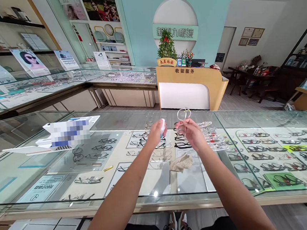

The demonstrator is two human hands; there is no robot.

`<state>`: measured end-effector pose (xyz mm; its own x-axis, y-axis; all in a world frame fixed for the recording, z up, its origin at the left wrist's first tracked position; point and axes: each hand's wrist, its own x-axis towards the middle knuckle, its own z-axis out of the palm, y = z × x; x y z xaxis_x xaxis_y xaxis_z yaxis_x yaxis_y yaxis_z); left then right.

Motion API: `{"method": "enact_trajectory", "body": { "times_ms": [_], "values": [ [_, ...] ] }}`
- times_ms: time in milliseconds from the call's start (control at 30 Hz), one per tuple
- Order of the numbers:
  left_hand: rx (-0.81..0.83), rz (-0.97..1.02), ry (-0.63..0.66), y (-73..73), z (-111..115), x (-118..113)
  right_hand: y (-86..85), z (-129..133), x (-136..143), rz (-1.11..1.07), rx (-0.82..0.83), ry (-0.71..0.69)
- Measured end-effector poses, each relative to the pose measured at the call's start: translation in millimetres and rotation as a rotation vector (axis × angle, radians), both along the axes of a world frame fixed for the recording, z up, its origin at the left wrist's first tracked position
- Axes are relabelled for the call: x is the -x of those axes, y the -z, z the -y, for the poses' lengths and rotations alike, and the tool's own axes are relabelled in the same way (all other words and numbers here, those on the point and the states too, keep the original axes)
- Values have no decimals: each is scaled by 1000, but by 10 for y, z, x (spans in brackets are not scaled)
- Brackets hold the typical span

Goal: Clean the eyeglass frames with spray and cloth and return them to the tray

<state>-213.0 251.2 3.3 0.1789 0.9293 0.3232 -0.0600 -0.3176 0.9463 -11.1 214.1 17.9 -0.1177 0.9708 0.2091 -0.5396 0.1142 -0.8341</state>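
Observation:
My left hand is wrapped round a small bottle with a white top and a bluish lower part, most of it hidden by my fingers. It looks like a spray bottle. My right hand pinches a pair of clear-framed glasses, held up on edge above the counter. Below the hands a crumpled beige cloth lies on the glass top. Black-framed glasses sit in a row between my hands, and clear-framed glasses lie to the right of my right wrist.
The glass display counter spans the width before me, with many frames inside. An open white box with papers stands at its left. A yellow stick-like item lies left of my left forearm. Beyond is a wooden cashier desk.

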Motion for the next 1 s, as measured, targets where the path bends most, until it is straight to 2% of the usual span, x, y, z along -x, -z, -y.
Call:
{"method": "enact_trajectory", "body": {
  "times_ms": [100,167,233,267,400,733,867,933,967,1000],
  "values": [
    [-30,108,-437,7,-239,309,-37,-3,-46,-7,18,7],
    [38,65,-759,56,-377,524,-51,-12,-73,-8,34,11],
    [90,-20,-979,132,-464,697,-50,-26,-91,-11,47,18],
    [101,-44,-1045,172,-489,760,-45,-33,-96,-10,51,23],
    [124,-69,-1147,293,-512,870,-24,-51,-107,14,60,33],
    [223,-129,-1180,384,-534,889,-114,3,-119,30,25,40],
    [166,-157,-1328,247,-460,814,-153,6,-155,22,8,43],
    [-6,-183,-1408,100,-358,699,-168,-9,-194,36,-7,69],
    [-128,-195,-1406,17,-288,616,-173,-20,-216,43,-15,87],
    [-236,-201,-1349,-66,-205,519,-175,-34,-239,45,-22,107]
  ]
}}
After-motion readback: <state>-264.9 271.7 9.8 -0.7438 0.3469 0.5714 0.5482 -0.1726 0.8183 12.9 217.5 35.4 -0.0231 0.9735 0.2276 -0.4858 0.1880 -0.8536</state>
